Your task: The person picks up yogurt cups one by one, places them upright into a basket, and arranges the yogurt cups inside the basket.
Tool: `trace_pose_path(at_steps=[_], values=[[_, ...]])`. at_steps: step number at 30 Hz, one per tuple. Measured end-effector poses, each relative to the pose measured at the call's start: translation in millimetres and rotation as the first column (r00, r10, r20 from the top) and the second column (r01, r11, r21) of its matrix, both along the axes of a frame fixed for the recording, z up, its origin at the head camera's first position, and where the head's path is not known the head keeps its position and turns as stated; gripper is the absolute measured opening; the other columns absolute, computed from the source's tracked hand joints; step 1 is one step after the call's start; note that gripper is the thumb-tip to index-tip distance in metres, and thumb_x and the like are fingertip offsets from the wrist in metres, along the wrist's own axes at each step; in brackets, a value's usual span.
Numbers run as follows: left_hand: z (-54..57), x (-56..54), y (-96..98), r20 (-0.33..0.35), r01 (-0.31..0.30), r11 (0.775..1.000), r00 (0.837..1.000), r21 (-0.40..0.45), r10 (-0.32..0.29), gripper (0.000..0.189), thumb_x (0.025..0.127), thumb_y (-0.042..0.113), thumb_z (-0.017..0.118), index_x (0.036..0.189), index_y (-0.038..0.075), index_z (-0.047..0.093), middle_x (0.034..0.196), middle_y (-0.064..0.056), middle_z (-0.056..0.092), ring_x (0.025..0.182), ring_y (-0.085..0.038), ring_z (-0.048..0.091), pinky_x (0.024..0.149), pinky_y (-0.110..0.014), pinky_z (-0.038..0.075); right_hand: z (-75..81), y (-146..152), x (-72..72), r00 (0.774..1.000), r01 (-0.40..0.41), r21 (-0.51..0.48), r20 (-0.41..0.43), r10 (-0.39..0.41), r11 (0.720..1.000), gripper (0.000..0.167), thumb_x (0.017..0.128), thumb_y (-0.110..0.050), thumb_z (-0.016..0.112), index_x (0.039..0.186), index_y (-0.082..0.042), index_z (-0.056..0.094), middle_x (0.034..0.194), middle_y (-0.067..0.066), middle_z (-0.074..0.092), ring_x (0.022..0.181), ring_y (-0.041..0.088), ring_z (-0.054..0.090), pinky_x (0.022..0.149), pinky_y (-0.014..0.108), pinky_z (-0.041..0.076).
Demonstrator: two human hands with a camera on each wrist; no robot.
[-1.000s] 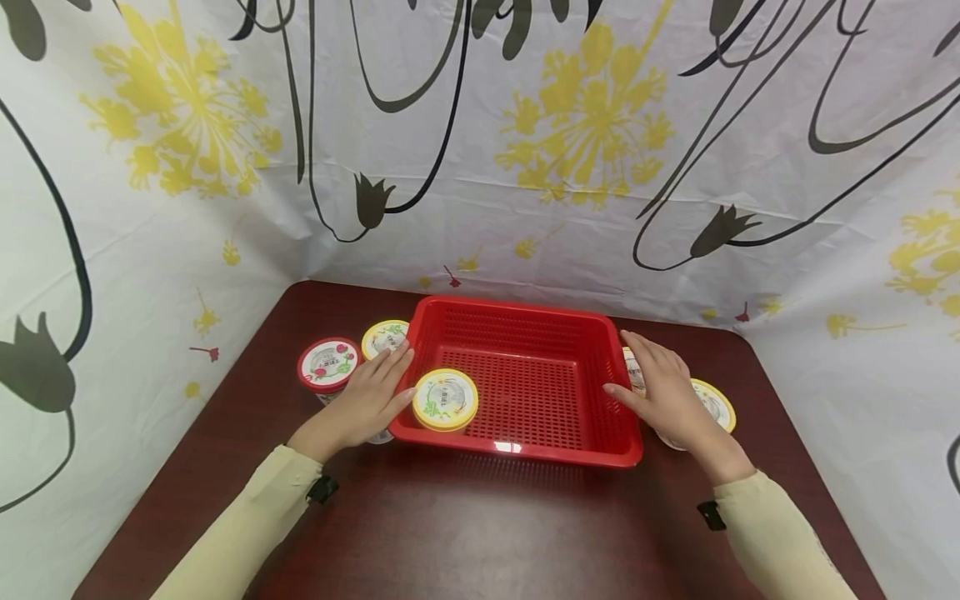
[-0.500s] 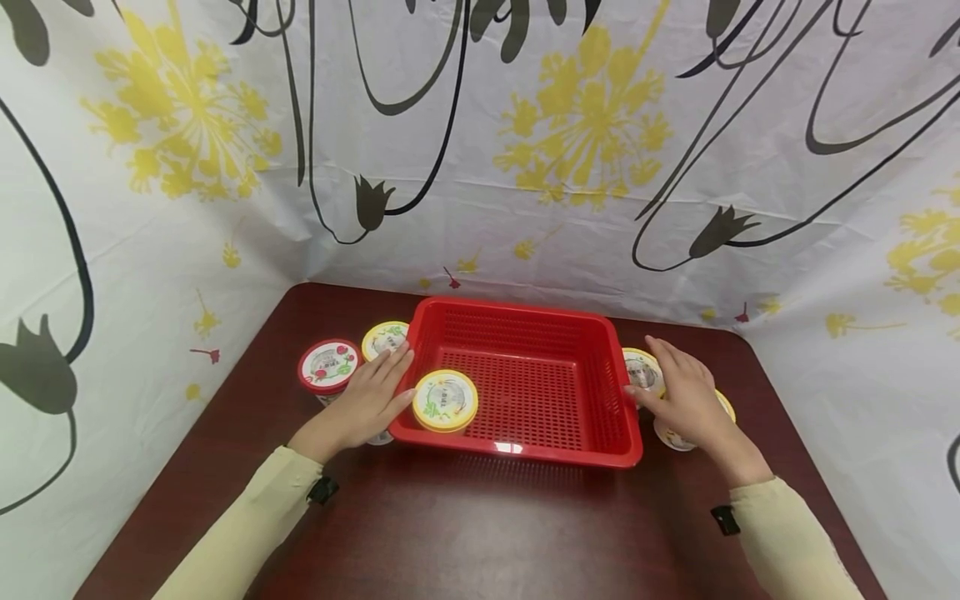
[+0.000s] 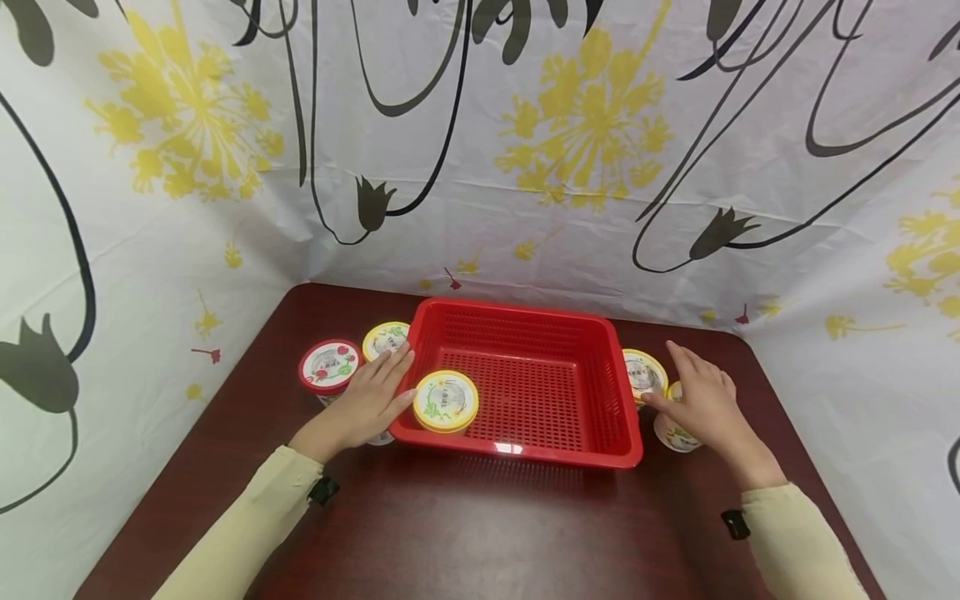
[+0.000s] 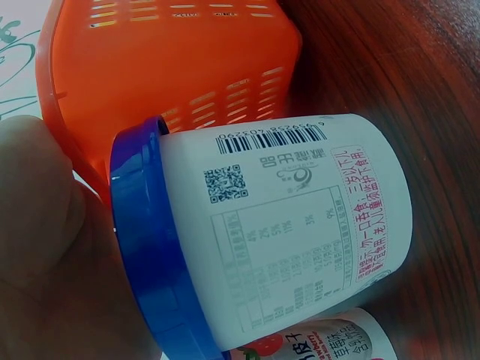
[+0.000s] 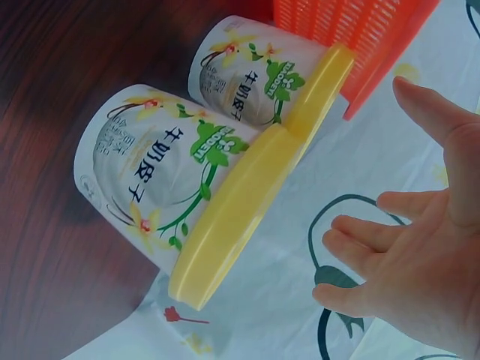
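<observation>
A red plastic basket [image 3: 517, 457] stands mid-table with one yellow-lidded tub [image 3: 446, 398] in its left front corner. My left hand [image 3: 362, 408] lies across the basket's left rim with fairly straight fingers. Under that hand, a white tub with a blue lid [image 4: 285, 225] shows in the left wrist view; the hand mostly hides it from the head view. My right hand [image 3: 707, 410] hovers over the right side, fingers spread, holding nothing. Beneath it, two yellow-lidded tubs, a nearer one [image 5: 161, 161] and one beside the basket [image 5: 251, 71], stand upright on the table.
Left of the basket are a red-lidded tub [image 3: 328, 367] and another yellow-lidded tub [image 3: 385, 337]. The dark wooden table [image 3: 480, 533] reaches back to a patterned white cloth [image 3: 480, 167], which also rises on both sides.
My right hand has drawn away from the basket's right rim, moving rightward over the tubs, so the tub beside the basket shows more fully. The left hand and basket have stayed put.
</observation>
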State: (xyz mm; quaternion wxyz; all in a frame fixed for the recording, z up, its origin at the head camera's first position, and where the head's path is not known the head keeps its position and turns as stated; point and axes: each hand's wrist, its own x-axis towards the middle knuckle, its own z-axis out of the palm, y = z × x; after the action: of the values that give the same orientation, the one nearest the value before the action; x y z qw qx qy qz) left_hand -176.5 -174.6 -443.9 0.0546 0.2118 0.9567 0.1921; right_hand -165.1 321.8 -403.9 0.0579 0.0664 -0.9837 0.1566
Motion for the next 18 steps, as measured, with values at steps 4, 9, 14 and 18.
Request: trace_pose_path(at_steps=[4, 9, 14, 18], values=[[-0.6, 0.0, -0.5, -0.001, -0.002, 1.000, 1.000, -0.004, 0.002, 0.082, 0.097, 0.050, 0.051, 0.161, 0.020, 0.009, 0.169, 0.000, 0.008, 0.155, -0.034, 0.011, 0.122, -0.061, 0.022, -0.8, 5, -1.2, 1.000, 0.017, 0.013, 0.015, -0.018, 1.000, 0.099, 0.082, -0.041, 0.077, 0.154, -0.001, 0.023, 0.148, 0.038, 0.035, 0.131, 0.059, 0.032, 0.103, 0.077, 0.021], [-1.5, -0.1, -0.8, 0.001, -0.005, 1.000, 1.000, -0.003, 0.005, 0.083, 0.096, 0.052, 0.052, 0.161, 0.021, 0.008, 0.169, 0.001, 0.008, 0.156, -0.033, 0.011, 0.122, -0.060, 0.022, -0.3, 10, -1.1, 0.997, 0.047, 0.027, 0.061, -0.048, 0.999, 0.104, 0.080, -0.044, 0.077, 0.155, -0.001, 0.019, 0.148, 0.039, 0.034, 0.130, 0.060, 0.031, 0.101, 0.078, 0.022], [-2.4, -0.2, -1.5, 0.002, -0.006, 1.000, 1.000, -0.009, 0.006, 0.084, 0.096, 0.053, 0.051, 0.161, 0.022, 0.007, 0.170, 0.001, 0.006, 0.156, -0.033, 0.010, 0.122, -0.061, 0.022, -0.7, 14, -0.8, 0.992, 0.072, 0.039, 0.098, -0.075, 0.997, 0.107, 0.078, -0.046, 0.077, 0.155, -0.001, 0.018, 0.147, 0.039, 0.033, 0.129, 0.060, 0.031, 0.099, 0.078, 0.023], [-2.7, -0.4, -1.5, 0.002, -0.004, 1.000, 1.000, -0.007, 0.004, 0.084, 0.096, 0.053, 0.051, 0.161, 0.022, 0.007, 0.170, 0.002, 0.006, 0.156, -0.033, 0.009, 0.122, -0.061, 0.021, -2.0, 19, -1.5, 0.988, 0.089, 0.062, 0.120, -0.096, 0.994, 0.108, 0.078, -0.051, 0.076, 0.154, 0.000, 0.019, 0.146, 0.040, 0.032, 0.128, 0.061, 0.032, 0.097, 0.078, 0.026]])
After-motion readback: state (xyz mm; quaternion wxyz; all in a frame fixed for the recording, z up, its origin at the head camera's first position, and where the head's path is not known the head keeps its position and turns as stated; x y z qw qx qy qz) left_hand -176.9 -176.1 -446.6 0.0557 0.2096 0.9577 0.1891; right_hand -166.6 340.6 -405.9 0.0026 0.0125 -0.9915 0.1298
